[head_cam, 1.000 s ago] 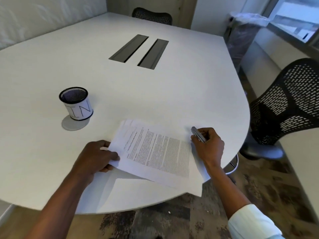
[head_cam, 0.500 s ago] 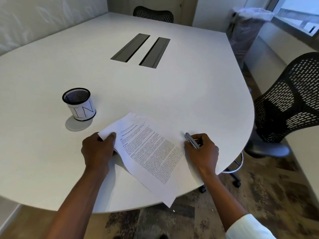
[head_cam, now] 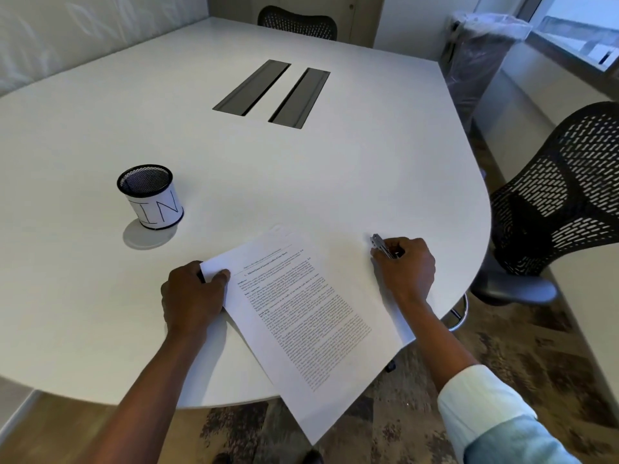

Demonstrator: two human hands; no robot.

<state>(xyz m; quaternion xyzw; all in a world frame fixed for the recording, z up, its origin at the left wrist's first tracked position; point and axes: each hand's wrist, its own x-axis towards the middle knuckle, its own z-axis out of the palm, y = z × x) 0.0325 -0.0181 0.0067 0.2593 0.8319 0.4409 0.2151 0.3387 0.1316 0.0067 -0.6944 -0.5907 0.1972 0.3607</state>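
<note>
Table (head_cam: 301, 182) edge: papers (head_cam: 301, 313) lie skewed, near corner overhanging. Thin, light, floppy, prob. slide easily, so hold at a corner. Left hand (head_cam: 192, 296) pinches top-left corner; right hand (head_cam: 407, 266) grips small metal tool (head_cam: 382, 245) beside them.

The white table (head_cam: 368, 182) before me carries a black mesh cup (head_cam: 152, 199) marked IN, printed sheets (head_cam: 311, 323) right of the cup overhanging the edge, and two dark hatches (head_cam: 251, 88) beyond the cup.

Cup (head_cam: 150, 195) left of papers (head_cam: 308, 316) on table (head_cam: 335, 169).
</note>
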